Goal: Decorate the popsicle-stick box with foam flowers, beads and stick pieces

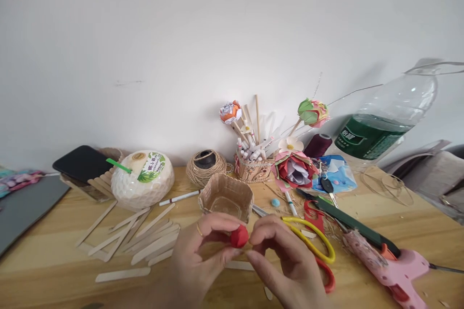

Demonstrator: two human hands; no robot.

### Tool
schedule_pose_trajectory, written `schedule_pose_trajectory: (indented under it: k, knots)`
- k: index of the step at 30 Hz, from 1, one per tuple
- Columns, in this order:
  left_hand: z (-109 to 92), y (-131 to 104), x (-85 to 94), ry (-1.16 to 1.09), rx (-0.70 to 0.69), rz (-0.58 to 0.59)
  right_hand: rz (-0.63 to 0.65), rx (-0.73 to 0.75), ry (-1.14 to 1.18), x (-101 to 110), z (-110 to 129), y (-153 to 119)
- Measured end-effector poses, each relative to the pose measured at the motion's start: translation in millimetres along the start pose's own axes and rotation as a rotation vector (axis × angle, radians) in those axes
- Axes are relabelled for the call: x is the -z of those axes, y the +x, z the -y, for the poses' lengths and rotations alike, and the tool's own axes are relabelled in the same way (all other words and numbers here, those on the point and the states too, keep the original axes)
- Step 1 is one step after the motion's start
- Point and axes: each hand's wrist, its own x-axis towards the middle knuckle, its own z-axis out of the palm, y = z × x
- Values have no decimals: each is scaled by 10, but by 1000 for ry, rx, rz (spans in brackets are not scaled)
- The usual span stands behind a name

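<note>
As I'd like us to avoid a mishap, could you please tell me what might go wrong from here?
The small red piece, pinched at the fingertips of the left hand, might slip and drop. The right hand, close beside the scissors, could knock them. The basket, just beyond the fingers, might get nudged.

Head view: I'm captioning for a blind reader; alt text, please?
A person's left hand holds a small red ball, the right hand close beside it. Behind are a brown basket and paper flowers; craft sticks lie left, scissors and a pink glue gun right.
</note>
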Motion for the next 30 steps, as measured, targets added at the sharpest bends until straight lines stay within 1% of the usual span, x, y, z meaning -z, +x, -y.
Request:
schedule_pose_trajectory:
  k: [2,4,6,8,11,15,18,20,23,25,30]
  knots:
    - [13,15,-5,70,-137,-1,56,-84,41,-14,-11,9]
    - [30,23,1,151,-232,20,96,-142,50,-11,-30,25]
    - [48,24,17,205,-268,57,131,-180,44,5,-44,41]
    - [60,21,35,222,-255,71,147,-214,44,23,-47,51]
    - [63,19,55,203,-167,54,140,-274,83,42,-33,57]
    - [49,25,66,100,26,60,183,-387,226,51,-46,72]
    - [36,33,65,5,161,83,214,-419,361,52,-84,84]
    - [30,40,61,-43,231,71,240,-436,405,58,-93,87]
    - [27,50,51,-115,285,51,279,-479,402,76,-64,87]
    - [26,55,46,-176,316,60,289,-493,398,86,-39,92]
    - [28,79,44,-363,463,82,321,-489,376,79,-69,110]
